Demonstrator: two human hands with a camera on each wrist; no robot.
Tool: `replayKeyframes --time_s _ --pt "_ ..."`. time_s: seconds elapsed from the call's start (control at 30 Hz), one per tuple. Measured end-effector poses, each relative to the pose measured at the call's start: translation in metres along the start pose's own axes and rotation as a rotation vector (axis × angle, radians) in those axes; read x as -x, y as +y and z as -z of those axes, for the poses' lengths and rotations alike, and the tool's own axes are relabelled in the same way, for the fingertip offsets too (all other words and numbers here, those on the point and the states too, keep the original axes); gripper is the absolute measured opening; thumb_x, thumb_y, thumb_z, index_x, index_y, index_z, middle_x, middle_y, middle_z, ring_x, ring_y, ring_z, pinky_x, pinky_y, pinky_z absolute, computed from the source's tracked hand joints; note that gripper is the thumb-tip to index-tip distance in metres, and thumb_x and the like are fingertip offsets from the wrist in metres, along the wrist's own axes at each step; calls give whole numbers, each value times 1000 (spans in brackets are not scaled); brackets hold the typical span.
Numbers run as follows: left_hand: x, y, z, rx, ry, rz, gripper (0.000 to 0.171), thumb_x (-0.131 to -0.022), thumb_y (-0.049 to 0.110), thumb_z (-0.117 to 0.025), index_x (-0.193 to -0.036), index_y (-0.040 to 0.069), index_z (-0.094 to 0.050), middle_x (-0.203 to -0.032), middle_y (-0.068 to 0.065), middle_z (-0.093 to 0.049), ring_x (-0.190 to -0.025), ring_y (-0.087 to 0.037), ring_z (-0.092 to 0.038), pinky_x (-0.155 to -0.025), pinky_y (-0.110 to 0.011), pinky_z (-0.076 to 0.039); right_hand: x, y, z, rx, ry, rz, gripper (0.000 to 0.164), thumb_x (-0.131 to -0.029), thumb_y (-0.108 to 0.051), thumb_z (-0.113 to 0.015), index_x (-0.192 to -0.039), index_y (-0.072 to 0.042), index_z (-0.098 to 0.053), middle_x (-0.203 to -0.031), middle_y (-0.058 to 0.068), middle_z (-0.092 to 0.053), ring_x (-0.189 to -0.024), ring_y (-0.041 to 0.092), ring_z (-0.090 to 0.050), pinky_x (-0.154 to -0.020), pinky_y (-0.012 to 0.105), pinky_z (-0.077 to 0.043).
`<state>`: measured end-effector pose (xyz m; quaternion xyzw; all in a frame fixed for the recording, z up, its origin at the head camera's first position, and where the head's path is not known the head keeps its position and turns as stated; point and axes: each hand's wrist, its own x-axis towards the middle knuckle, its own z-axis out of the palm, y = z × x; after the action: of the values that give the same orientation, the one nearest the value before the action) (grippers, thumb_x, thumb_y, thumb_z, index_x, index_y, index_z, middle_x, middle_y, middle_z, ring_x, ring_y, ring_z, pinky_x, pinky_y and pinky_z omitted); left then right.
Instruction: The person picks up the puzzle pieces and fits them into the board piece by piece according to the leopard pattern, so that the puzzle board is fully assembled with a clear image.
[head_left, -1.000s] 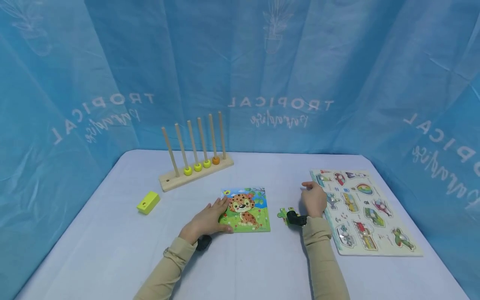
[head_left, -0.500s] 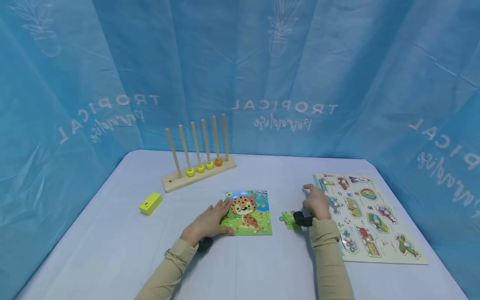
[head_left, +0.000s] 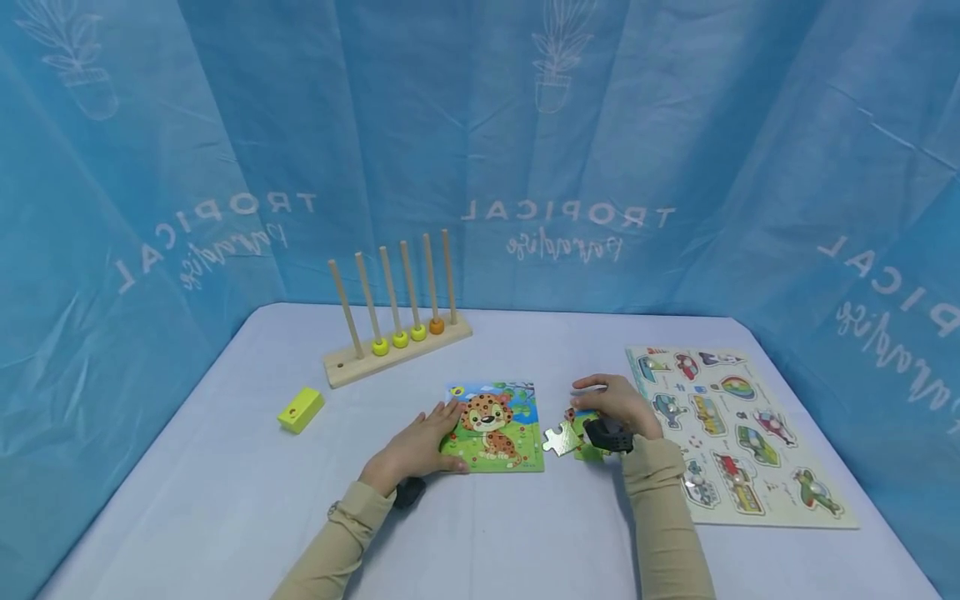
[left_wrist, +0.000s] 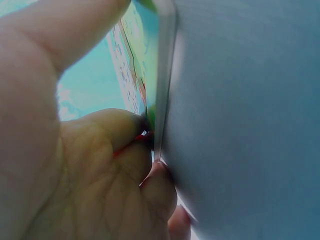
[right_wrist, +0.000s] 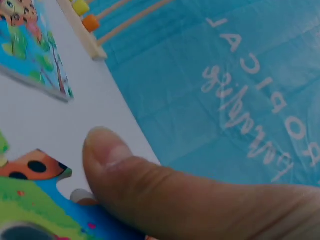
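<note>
- Head view: on a table covered in white cloth (head_left: 480,533), the left hand (head_left: 420,446) lies palm down with its fingers extended and slightly apart. Its fingertips rest on the left side of a thin square puzzle board (head_left: 491,427) printed with an orange spotted leopard on green grass; its thumb is at the board's lower left corner. The board sits near the table's middle.
- The right hand (head_left: 617,402) bends over multicoloured jigsaw pieces (head_left: 581,421), just right of the board; whether its fingers pinch one cannot be told. A pale, shiny jigsaw piece (head_left: 561,439) lies between them and the board.
- By the table's far edge, left of centre, stands a wooden six-rod bead stand (head_left: 401,352); a yellow block (head_left: 302,410) lies toward the left edge, and a cream board with vehicle pictures (head_left: 780,510) along the right edge.
- Left wrist view: the left fingers curl along the puzzle board's thin edge.
- Right wrist view: the right thumb (right_wrist: 130,177) overlaps a blue, green and orange piece; the other fingers are hidden.
</note>
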<state>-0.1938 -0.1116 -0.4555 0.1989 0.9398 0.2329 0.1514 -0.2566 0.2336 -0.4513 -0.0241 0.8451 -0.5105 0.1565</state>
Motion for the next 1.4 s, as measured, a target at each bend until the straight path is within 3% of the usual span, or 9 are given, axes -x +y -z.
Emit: replayKeyframes --time_s 0.07,0.23,0.37,0.57,0.73,0.97,1.2,1.4 --pt "0 0 0 1 -1 0 96 -83 43 -73 -155 7 -21 -163 -10 -16 -151 -33 -13 -124 -53 -13 -1 -3 -2 -26 27 7 44 -89 -17 -70 -127 3 -59 -95 8 -73 -71 9 -62 -62 26 -51" --pt "-1 -1 0 -3 5 2 96 -82 42 -74 -155 7 -22 -163 -11 -17 -151 -32 -14 -124 -52 -14 2 -11 -4 -85 90 5 43 -91 -10 -67 -130 4 -55 -90 8 -70 -67 11 -63 -66 28 -58" --pt "-1 0 0 -10 3 4 95 -83 42 -73 -154 7 -22 -163 -11 -17 -151 -32 -14 -124 -52 -14 0 -17 -13 -114 14 50 46 -90 -7 -67 -133 5 -53 -93 9 -69 -77 15 -69 -77 33 -61" --pt "-1 0 -1 -10 -3 5 94 -83 42 -73 -155 8 -22 -163 -10 -16 -151 -32 -14 -124 -52 -14 -5 -27 -36 -67 -125 158 44 -90 -3 -66 -131 5 -54 -94 15 -69 -88 26 -69 -82 37 -60" --pt "-1 1 0 -18 1 3 93 -83 42 -73 -155 8 -23 -163 -10 -17 -151 -32 -14 -124 -52 -15 -6 -35 -58 13 -174 219 38 -89 -1 -65 -126 4 -57 -95 19 -68 -84 22 -66 -75 35 -58" --pt "-1 1 1 -18 1 2 93 -83 41 -73 -154 8 -23 -163 -10 -17 -151 -32 -14 -124 -52 -14 -8 -43 -80 177 -95 226 27 -85 -1 -70 -112 -2 -66 -87 11 -67 -72 16 -63 -66 30 -56" --pt "0 2 2 -21 7 4 93 -84 41 -73 -154 6 -22 -163 -11 -17 -151 -33 -15 -124 -52 -15 -12 -47 -93 356 -27 199 10 -82 -5 -75 -90 -10 -74 -87 2 -67 -77 13 -59 -66 27 -51" --pt "0 2 2 -21 -1 5 94 -84 41 -72 -154 6 -22 -163 -12 -17 -151 -33 -15 -124 -52 -15 -17 -43 -96 371 7 182 9 -81 -8 -77 -88 -12 -73 -87 0 -66 -78 13 -58 -67 27 -50"
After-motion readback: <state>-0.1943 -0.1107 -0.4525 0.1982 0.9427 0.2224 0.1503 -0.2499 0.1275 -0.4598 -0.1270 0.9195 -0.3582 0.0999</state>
